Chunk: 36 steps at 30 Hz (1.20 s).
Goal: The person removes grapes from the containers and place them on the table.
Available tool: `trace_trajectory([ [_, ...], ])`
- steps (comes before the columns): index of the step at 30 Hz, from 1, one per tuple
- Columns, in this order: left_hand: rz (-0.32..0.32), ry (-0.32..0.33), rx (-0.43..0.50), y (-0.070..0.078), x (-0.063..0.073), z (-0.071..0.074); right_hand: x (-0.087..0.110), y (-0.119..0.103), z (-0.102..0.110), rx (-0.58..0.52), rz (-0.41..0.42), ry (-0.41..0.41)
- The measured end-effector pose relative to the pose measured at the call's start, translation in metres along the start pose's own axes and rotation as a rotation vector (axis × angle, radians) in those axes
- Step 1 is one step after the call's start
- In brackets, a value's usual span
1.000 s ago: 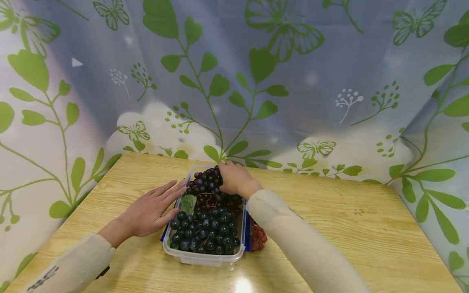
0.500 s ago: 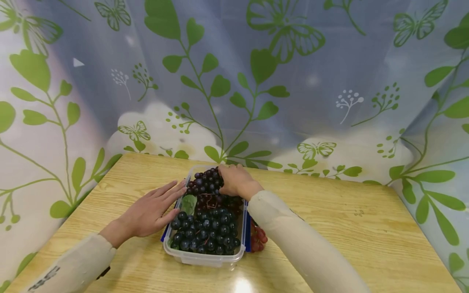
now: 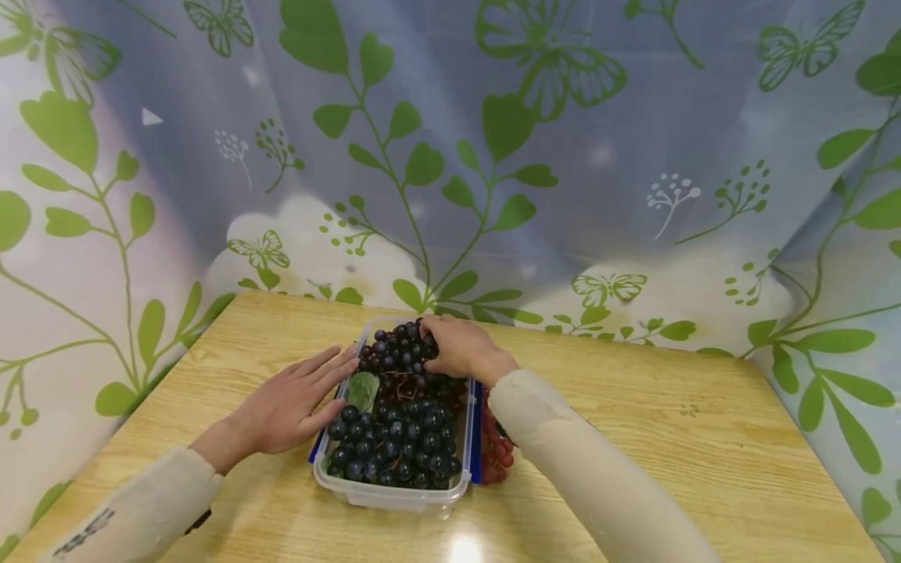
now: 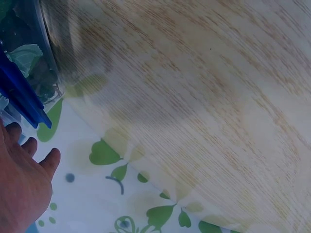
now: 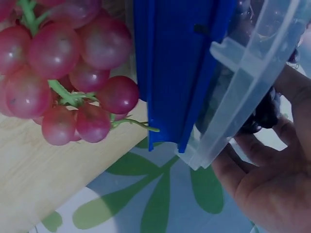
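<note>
A clear plastic container (image 3: 394,496) with blue side latches stands on the table, filled with bunches of dark grapes. My left hand (image 3: 292,403) rests on its left rim, fingers straight; the left wrist view catches only part of that hand (image 4: 24,179) beside a blue latch (image 4: 22,92). At the far right corner, my right hand (image 3: 461,348) has its fingers and thumb curled round the far bunch of dark grapes (image 3: 394,349). In the right wrist view, the dark grapes (image 5: 265,114) show between thumb and fingers of the right hand (image 5: 272,179). A nearer bunch (image 3: 394,446) lies in front.
Red grapes (image 3: 498,453) lie on the table against the container's right side, under the right forearm. A green leaf (image 3: 362,391) sits among the dark grapes. The wooden table (image 3: 669,438) ends at a patterned cloth backdrop (image 3: 598,234).
My right hand has shifted slightly to the right, uncovering a little more of the far dark grapes. The left hand and the container stay in place.
</note>
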<state>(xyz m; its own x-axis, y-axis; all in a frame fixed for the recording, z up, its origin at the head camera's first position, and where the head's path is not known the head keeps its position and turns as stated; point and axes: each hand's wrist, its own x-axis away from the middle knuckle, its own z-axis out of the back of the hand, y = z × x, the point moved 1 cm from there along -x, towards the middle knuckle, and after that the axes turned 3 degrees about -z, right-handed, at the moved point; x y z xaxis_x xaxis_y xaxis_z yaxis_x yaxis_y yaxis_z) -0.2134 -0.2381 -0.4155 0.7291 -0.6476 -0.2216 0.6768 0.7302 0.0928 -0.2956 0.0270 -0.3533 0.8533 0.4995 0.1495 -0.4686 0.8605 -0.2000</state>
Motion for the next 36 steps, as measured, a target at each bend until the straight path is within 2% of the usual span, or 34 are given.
trace_trajectory([
  [3,0.002,0.001,-0.001,0.000,0.000,0.002,-0.001,-0.002,0.000,0.026,0.005,-0.007],
  [11,-0.002,-0.006,-0.002,0.001,-0.001,0.000,0.000,0.009,-0.001,-0.059,0.072,0.028],
  [15,-0.002,0.002,-0.002,0.000,0.000,-0.001,0.003,0.012,0.006,-0.104,0.133,0.040],
  [19,-0.004,0.004,-0.006,-0.001,0.000,-0.001,0.007,0.012,0.018,-0.105,0.168,0.095],
  [27,-0.005,0.006,-0.017,0.000,-0.002,0.000,0.023,0.012,0.042,-0.161,0.173,0.154],
  [32,-0.009,0.010,-0.015,0.001,-0.002,0.000,0.037,0.020,0.052,-0.236,0.145,0.169],
  [36,-0.008,0.003,-0.017,0.000,-0.002,-0.001,0.050,0.031,0.061,-0.299,0.118,0.219],
])
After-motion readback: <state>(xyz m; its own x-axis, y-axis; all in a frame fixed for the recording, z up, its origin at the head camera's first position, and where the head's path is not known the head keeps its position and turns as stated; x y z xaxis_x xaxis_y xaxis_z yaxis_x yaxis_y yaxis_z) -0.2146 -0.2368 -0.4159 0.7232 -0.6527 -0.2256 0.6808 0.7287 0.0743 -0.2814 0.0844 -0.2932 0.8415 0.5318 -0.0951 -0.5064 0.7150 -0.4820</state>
